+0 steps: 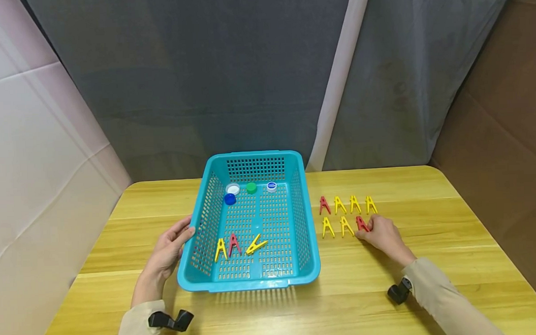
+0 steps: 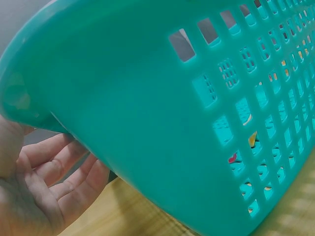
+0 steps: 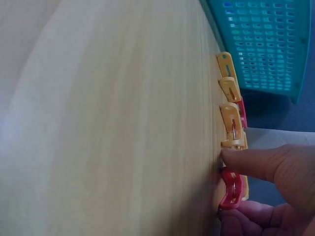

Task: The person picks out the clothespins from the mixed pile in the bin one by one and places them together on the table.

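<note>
Grey curtain [image 1: 194, 81] hung behind the wooden table [image 1: 356, 287]. On the table's middle: turquoise basket [image 1: 314, 245], perforated. Left hand [image 1: 166, 250] gripped its left rim, thumb on the edge, fingers bent against the outside. Right hand [image 1: 383, 236], nearly closed, pinched the held red clip [image 1: 362, 224] between thumb and fingers, right end of the near row, at table level. Left of it in that row: two yellow clips [image 1: 327, 227]. Far row: one red clip [image 1: 324, 205], then three yellow clips [image 1: 355, 204]. Inside basket, near end: two yellow, one red. Far end: white cap [image 1: 233, 189], blue cap [image 1: 229, 199] just beside it, green cap [image 1: 251, 188], blue-marked white cap [image 1: 271, 187].
</note>
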Available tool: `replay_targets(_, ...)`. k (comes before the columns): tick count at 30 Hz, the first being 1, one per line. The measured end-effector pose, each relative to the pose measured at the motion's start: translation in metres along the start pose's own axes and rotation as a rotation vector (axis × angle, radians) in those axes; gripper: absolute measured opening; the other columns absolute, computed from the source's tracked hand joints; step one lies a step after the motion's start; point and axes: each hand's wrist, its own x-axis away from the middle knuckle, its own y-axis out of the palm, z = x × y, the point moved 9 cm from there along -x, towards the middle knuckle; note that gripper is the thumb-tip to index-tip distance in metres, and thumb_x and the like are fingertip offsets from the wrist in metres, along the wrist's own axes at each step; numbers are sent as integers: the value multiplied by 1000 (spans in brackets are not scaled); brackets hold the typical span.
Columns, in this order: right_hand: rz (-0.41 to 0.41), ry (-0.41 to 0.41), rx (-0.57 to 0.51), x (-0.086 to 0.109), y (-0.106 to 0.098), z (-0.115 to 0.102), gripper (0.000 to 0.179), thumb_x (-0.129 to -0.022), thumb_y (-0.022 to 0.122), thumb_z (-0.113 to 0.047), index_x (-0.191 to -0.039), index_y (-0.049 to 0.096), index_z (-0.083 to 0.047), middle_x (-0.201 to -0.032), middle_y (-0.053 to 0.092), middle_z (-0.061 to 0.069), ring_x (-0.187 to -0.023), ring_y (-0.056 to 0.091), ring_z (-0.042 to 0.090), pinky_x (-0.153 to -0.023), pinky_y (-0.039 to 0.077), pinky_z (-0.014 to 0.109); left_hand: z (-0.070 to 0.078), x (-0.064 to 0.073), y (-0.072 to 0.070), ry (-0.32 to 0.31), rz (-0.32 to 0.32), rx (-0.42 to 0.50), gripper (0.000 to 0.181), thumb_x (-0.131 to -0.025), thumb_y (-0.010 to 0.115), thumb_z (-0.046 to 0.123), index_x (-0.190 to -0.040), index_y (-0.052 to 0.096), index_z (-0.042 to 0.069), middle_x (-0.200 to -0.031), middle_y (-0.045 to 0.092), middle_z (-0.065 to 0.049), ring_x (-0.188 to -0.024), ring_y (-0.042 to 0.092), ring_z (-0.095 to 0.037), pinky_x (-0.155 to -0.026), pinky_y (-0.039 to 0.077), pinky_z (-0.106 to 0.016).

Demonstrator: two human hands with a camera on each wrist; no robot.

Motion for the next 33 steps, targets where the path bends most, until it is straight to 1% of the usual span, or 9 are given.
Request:
replay_targets(5, -12, -6, -12, 0, 0, 0, 38, -75, 78, -27, -69, 47, -6, -61, 46, 4, -57, 43, 19, -50, 32, 28, 0, 1, 0, 4, -1, -3, 59, -98, 51, 16, -144, 23, -8, -102, 59, 18, -89, 61, -1, -73, 55, -23)
replay_targets(9, -44, -8, -27, 0, -2, 0, 39, -77, 76, -31, -69, 49, -5, -62, 47, 4, -57, 42, 17, -50, 33, 26, -1, 1, -1, 2, 2, -1, 59, -98, 51, 15, -144, 23, -8, -101, 60, 18, -88, 61, -2, -72, 55, -22)
replay_targets(13, -66, -9, -50, -1, -9, -3, 34, -83, 71, -29, -73, 50, -4, -61, 49, 3, -55, 43, 16, -48, 34, 26, 0, 1, -1, -2, 1, -5, 60, -98, 51, 16, -145, 22, -7, -101, 59, 18, -89, 61, -1, -73, 55, -23)
replay_targets(16, -53, -45, -76, -4, -19, -11, 30, -87, 67, -25, -76, 50, -2, -61, 49, 4, -53, 43, 15, -47, 34, 26, 0, 1, -1, -4, -1, -10, 60, -98, 51, 16, -145, 22, -7, -102, 59, 18, -89, 61, -1, -73, 54, -23)
replay_targets(20, -12, -119, -104, -11, -33, -31, 27, -88, 66, -21, -80, 53, 1, -63, 50, 6, -53, 41, 16, -48, 35, 28, 1, 1, -1, -1, -2, -23, 60, -98, 51, 17, -145, 22, -6, -103, 58, 17, -90, 61, -1, -74, 55, -23)
replay_targets(23, 8, -156, -114, -18, -41, -49, 26, -88, 65, -20, -83, 55, 3, -65, 52, 8, -54, 42, 16, -49, 36, 28, 1, 2, -1, 4, -4, -30, 60, -98, 51, 18, -145, 22, -6, -104, 58, 16, -90, 61, -2, -75, 55, -24)
replay_targets(28, -5, -180, -123, -30, -50, -85, 27, -90, 64, -21, -90, 58, 5, -69, 54, 10, -55, 44, 16, -48, 38, 27, 0, 1, 0, 3, -4, -14, 62, -97, 53, 17, -144, 22, -8, -104, 59, 15, -90, 62, -3, -74, 55, -25)
replay_targets(33, -19, -222, -156, -39, -53, -126, 26, -90, 64, -20, -96, 59, 4, -73, 55, 11, -56, 45, 18, -48, 40, 25, 1, 1, 1, 4, -7, -16, 61, -97, 52, 17, -144, 22, -8, -105, 58, 14, -89, 62, -3, -75, 55, -25)
